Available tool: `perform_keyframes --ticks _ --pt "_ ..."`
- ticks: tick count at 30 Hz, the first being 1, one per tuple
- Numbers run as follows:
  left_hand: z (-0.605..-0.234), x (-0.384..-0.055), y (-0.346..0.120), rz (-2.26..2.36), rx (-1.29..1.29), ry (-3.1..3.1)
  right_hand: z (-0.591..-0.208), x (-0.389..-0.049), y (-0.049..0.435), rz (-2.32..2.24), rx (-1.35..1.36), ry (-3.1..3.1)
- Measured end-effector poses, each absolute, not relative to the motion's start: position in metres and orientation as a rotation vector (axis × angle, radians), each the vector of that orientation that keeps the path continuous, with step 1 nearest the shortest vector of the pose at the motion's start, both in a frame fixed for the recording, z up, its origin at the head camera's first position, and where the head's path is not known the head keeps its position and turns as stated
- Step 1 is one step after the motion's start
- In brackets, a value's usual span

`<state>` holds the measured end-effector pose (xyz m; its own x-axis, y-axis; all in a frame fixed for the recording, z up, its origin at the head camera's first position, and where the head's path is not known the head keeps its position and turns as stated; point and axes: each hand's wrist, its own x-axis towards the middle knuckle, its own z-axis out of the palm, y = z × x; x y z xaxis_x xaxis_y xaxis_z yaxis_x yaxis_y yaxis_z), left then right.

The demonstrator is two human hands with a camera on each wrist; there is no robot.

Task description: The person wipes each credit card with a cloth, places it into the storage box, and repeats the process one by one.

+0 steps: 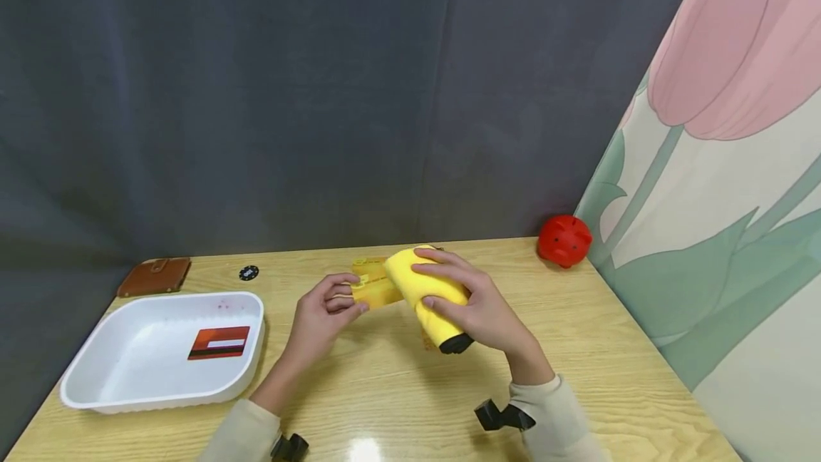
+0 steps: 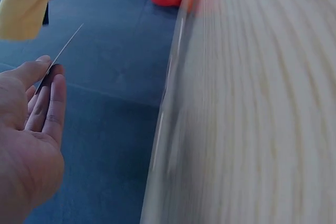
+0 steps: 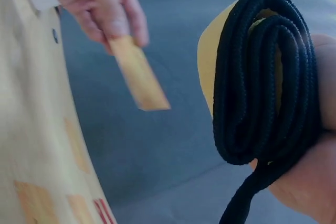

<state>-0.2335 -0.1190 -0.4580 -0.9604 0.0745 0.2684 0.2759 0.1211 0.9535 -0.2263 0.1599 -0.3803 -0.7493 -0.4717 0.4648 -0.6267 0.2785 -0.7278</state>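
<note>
Head view: the left hand (image 1: 326, 306) is pinching a golden card (image 1: 380, 294), which is extending to its right; the right hand (image 1: 477, 301) is gripping a rolled yellow cloth (image 1: 417, 282) just right of the card.

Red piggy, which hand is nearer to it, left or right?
Right. In the head view, the right hand, holding a yellow cloth, is left of and below the red piggy; the left hand, pinching a yellow card, is farther left.

head: evenly lit, glare on near tabletop (image 1: 359, 391) | left wrist: dim, cloth (image 2: 23, 9) blurred | right wrist: hazy
</note>
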Motion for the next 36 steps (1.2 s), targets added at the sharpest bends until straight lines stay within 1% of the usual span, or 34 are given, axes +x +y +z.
perform_keyframes --ticks 6,11,22,31,36 --pt "-0.452 -0.228 -0.112 -1.989 -0.468 -2.16 -0.393 -0.229 0.143 1.378 1.168 -2.447" --pt "-0.452 -0.225 -0.108 -2.016 -0.491 -2.069 -0.4 -0.228 0.137 1.326 1.153 -2.457" --pt "-0.449 -0.222 -0.104 -2.027 -0.486 -2.003 -0.399 -0.234 0.141 1.176 0.962 -2.48" --pt "-0.444 -0.221 -0.108 -2.019 -0.46 -2.002 -0.401 -0.25 0.172 1.278 0.77 -2.437" --pt "-0.446 -0.222 -0.11 -1.992 -0.424 -2.017 -0.398 -0.252 0.188 1.331 0.652 -2.45"
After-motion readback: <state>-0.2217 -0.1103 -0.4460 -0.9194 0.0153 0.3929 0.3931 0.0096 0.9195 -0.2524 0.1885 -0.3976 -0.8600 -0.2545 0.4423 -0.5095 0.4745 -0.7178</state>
